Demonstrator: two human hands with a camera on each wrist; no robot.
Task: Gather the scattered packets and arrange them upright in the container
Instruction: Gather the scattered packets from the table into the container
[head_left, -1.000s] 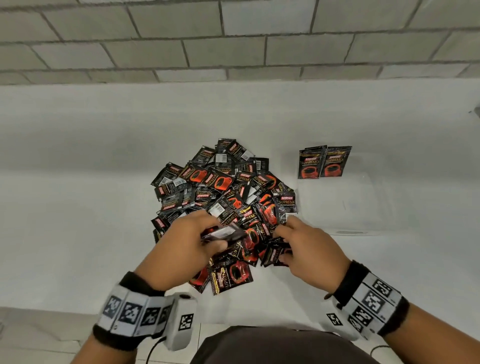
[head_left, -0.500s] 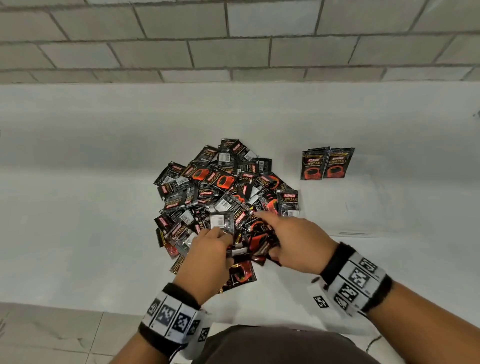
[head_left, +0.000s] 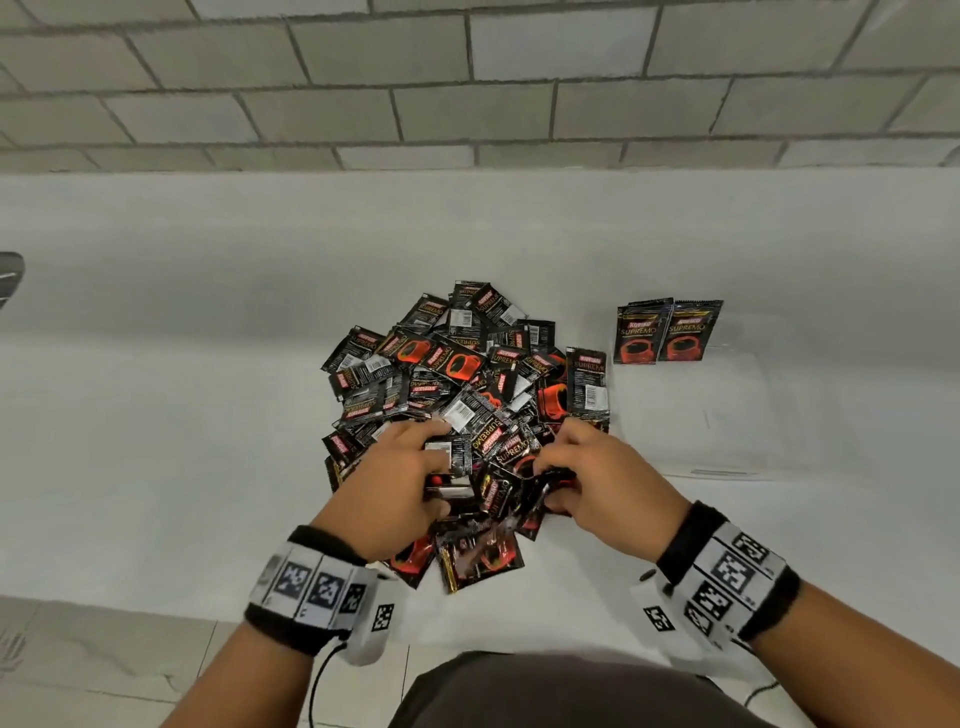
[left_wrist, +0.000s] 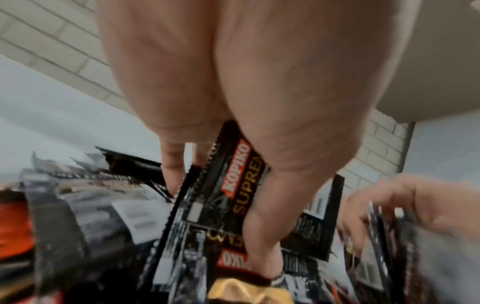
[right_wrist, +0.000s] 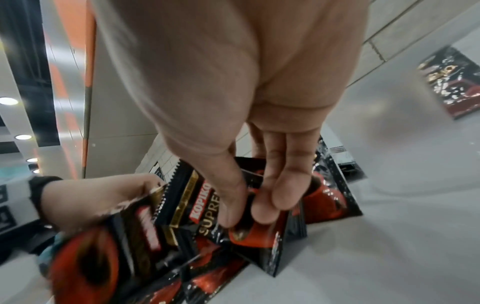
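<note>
A heap of black and red coffee packets (head_left: 467, 384) lies on the white table. My left hand (head_left: 434, 462) is at the heap's near edge and grips a small stack of packets (left_wrist: 233, 195), thumb across the top one. My right hand (head_left: 558, 467) is just to its right and pinches a packet (right_wrist: 207, 214) between thumb and fingers. A clear container (head_left: 753, 410) stands to the right of the heap. Two packets (head_left: 665, 332) stand upright against its far wall.
A grey brick wall runs along the back of the table. The table's near edge is just below my wrists, with tiled floor beneath. A dark object (head_left: 10, 275) shows at the far left edge.
My left hand has moved forward into the heap and now holds a small stack instead of one lifted packet. My right hand stays at the heap's near right and works at packets there.
</note>
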